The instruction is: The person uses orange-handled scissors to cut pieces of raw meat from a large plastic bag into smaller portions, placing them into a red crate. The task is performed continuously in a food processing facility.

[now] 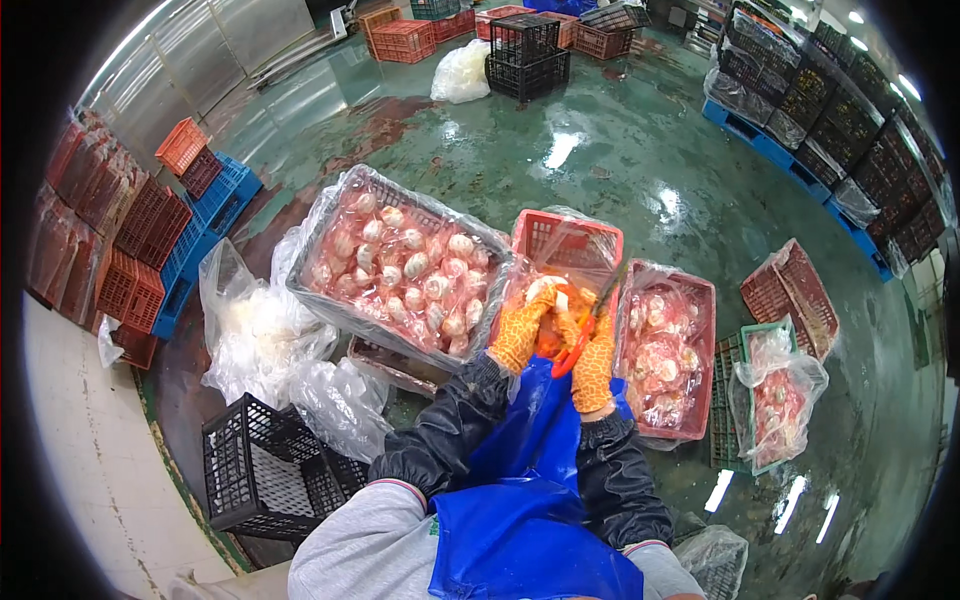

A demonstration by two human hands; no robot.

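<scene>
My left hand (518,332), in an orange patterned glove, is closed around a pale bulb (556,291) above a small red crate (568,236). My right hand (594,368), in a matching glove, is closed on a tool with a red curved handle (571,357) and a dark narrow end; its exact kind I cannot make out. Left of my hands, a large grey crate (318,296) lined with clear plastic holds many pale round bulbs (412,264) among reddish wrapping. On the right stands a red crate (709,375) with similar bulbs (662,352) under clear film.
Loose clear plastic (270,335) and a black crate (262,478) lie at left. A green crate (745,400) and a tilted red crate (797,297) stand at right. Stacked crates on blue pallets (765,140) line the sides. The green floor (420,140) looks wet.
</scene>
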